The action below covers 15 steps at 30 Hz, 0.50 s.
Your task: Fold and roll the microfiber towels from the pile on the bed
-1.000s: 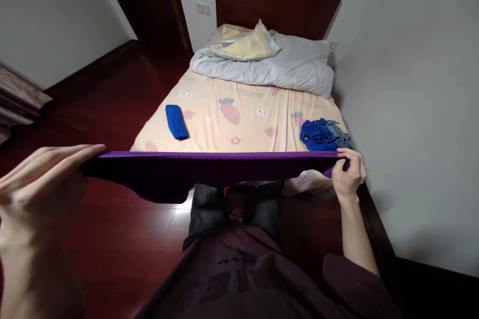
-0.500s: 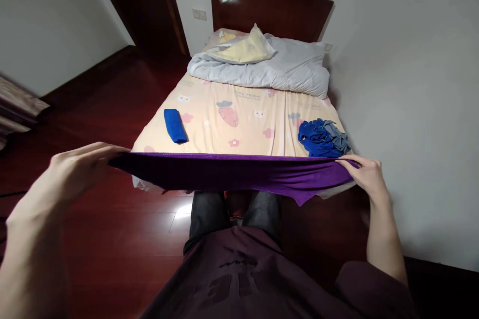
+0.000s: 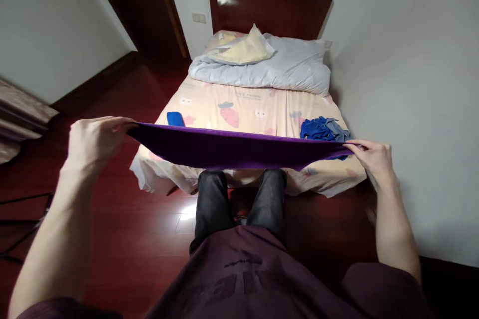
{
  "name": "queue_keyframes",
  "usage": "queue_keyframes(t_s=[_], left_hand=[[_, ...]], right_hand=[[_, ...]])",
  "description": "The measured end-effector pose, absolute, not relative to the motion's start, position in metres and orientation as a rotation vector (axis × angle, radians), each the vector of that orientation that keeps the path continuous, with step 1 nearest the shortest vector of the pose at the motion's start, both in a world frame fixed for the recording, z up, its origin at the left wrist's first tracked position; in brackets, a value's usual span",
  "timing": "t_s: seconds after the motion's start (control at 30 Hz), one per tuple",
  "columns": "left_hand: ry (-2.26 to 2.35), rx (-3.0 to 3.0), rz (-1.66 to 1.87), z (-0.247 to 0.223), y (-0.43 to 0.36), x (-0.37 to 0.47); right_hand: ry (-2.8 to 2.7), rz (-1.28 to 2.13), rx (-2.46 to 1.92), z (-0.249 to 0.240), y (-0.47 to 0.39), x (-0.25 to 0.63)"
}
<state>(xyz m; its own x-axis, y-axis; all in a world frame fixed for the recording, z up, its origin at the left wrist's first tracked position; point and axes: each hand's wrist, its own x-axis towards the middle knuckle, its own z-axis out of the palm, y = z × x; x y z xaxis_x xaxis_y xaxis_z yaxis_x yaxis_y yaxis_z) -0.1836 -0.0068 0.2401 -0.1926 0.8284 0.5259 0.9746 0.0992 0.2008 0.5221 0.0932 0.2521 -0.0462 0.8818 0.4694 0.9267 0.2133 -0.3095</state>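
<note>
A purple cloth [image 3: 228, 148] is stretched taut between my two hands, over the near end of the bed. My left hand [image 3: 99, 139] pinches its left corner, and my right hand [image 3: 372, 157] pinches the right one. Beyond the cloth's left part, a folded blue cloth [image 3: 174, 119] lies on the patterned bed sheet [image 3: 209, 104], partly hidden. A crumpled blue cloth [image 3: 318, 128] lies bunched with a grey cloth [image 3: 339, 132] behind the cloth's right end.
A grey quilt [image 3: 254, 75] and a yellow pillow [image 3: 249, 49] lie by the dark wooden headboard [image 3: 269, 5]. A wall stands close on the right. At the left are a curtain [image 3: 18, 119] and a thin black metal frame [image 3: 26, 222].
Both hands have risen with the purple cloth, the left one more and a little inward. The cloth now covers part of the folded blue cloth, and more of the bed's near edge shows.
</note>
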Motion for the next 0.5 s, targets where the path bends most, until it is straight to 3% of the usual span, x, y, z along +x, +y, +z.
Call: queue_keyframes(t_s=[0.2,0.5], left_hand=[[-2.500,-1.727,-0.662,0.247,-0.045,-0.191],[-2.497,-2.036,-0.343,0.236,0.003,-0.236]], right_hand=[[-1.876,0.456,-1.943,0.270,0.063,0.528],[-1.923,0.589,-1.906,0.282,0.097,0.534]])
